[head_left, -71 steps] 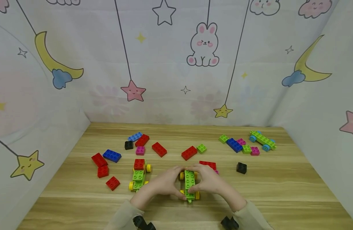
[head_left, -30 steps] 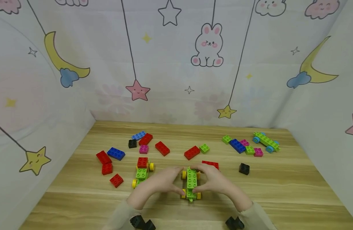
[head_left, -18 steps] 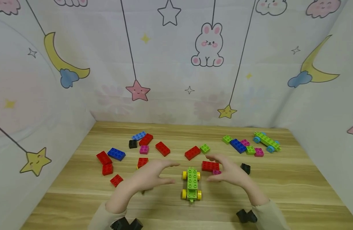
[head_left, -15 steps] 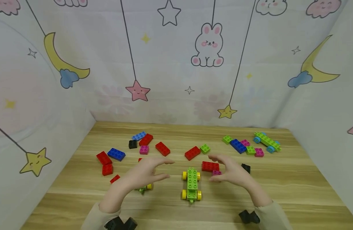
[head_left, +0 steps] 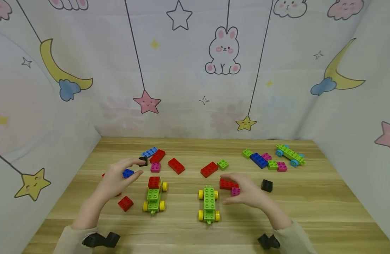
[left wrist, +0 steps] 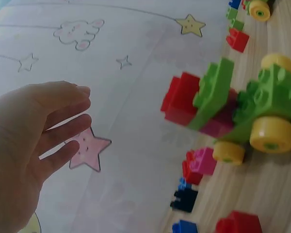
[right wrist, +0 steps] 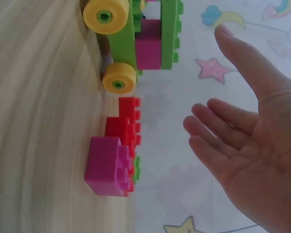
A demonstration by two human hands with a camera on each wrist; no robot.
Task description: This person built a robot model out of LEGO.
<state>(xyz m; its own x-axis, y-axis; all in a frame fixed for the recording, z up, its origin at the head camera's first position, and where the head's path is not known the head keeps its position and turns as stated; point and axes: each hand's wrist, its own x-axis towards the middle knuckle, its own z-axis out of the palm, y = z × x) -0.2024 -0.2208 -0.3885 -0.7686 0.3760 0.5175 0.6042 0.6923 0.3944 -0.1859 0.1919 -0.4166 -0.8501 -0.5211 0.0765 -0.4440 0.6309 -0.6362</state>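
My left hand (head_left: 116, 179) hovers over the table's left side, fingers apart and holding nothing. In the head view its fingertips overlap a black brick (head_left: 143, 161), and its thumb passes in front of a blue brick (head_left: 128, 173). My right hand (head_left: 248, 191) is held relaxed, palm bare in the right wrist view, beside a red brick (head_left: 228, 184) and a magenta brick (head_left: 235, 191). Between the hands stands a green toy car (head_left: 209, 201) on yellow wheels, with magenta under its upper green plate. Left of it, another green car (head_left: 153, 195) carries a red brick (head_left: 154, 182) on top.
Several loose bricks lie towards the back, among them a red brick (head_left: 209, 169) and a small green brick (head_left: 223, 164). A green car base with blue wheels (head_left: 290, 155) stands at the back right. A printed cloth (head_left: 182, 120) closes off the table's rear and sides.
Both hands have let go of the middle green car and drawn apart. The left hand has swung far left past the other car; the right has shifted slightly right. The middle car stays put.
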